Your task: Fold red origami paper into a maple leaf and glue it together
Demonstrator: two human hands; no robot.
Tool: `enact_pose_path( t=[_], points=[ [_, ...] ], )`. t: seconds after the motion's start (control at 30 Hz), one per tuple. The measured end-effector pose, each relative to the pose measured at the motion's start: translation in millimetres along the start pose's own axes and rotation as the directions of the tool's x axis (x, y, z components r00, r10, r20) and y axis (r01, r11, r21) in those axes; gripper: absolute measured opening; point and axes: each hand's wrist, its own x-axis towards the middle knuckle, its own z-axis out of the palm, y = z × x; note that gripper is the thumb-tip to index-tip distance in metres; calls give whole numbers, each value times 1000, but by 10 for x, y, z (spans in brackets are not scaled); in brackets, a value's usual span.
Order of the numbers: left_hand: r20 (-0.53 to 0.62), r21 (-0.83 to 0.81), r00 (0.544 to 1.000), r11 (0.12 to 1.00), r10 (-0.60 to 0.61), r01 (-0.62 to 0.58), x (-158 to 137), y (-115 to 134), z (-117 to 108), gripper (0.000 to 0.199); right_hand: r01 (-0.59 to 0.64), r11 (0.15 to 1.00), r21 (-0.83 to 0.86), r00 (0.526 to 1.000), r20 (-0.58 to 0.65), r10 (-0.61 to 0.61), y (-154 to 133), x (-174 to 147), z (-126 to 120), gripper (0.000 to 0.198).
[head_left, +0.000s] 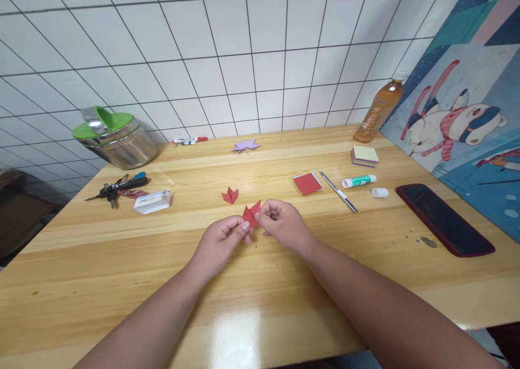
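Between my two hands is a small piece of folded red paper [252,213] with pointed tips, held just above the wooden table. My left hand [222,243] pinches its lower left side between thumb and fingers. At its right side, my right hand [283,222] grips the paper with thumb and curled fingers. Just beyond, a second folded red paper piece [231,195] lies on the table, shaped like a small leaf section. Farther back rests a purple paper maple leaf [246,146]. A stack of square paper, red on top [308,183], lies right of my hands.
On the right are a craft knife [339,192], a glue stick [359,181], its cap [379,193], sticky notes [364,155], a phone [444,219] and a drink bottle [378,111]. On the left are keys [117,187], a small box [153,201], markers [189,140] and a green-lidded metal pot [117,141].
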Motion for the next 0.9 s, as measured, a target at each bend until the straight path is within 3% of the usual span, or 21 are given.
enact_pose_path(
  t=[0.13, 0.27, 0.53, 0.63, 0.77, 0.9],
  points=[
    [-47, 41, 999, 999, 17, -15, -5, 13, -4, 33, -23, 998, 66, 999, 31, 21, -35, -27, -5, 18],
    [-61, 61, 997, 997, 54, -51, -10, 1, -12, 32, -43, 993, 112, 985, 171, 24, -75, -65, -11, 20],
    [16, -40, 996, 996, 84, -84, -25, -2, -3, 30, -48, 976, 211, 975, 224, 0, -49, -42, -41, 36],
    [-18, -86, 992, 989, 122, -123, -29, -10, -10, 25, -57, 985, 160, 972, 236, 18, -41, -40, -55, 31],
    [-115, 13, 989, 995, 95, -94, -25, -21, -23, 21, 8, 1000, 28, 967, 254, -15, -19, -54, -42, 19],
    [-87, -127, 995, 991, 39, -50, -18, -26, -7, 25, 31, 998, 51, 953, 301, -44, -2, -64, -28, 11]
  ],
)
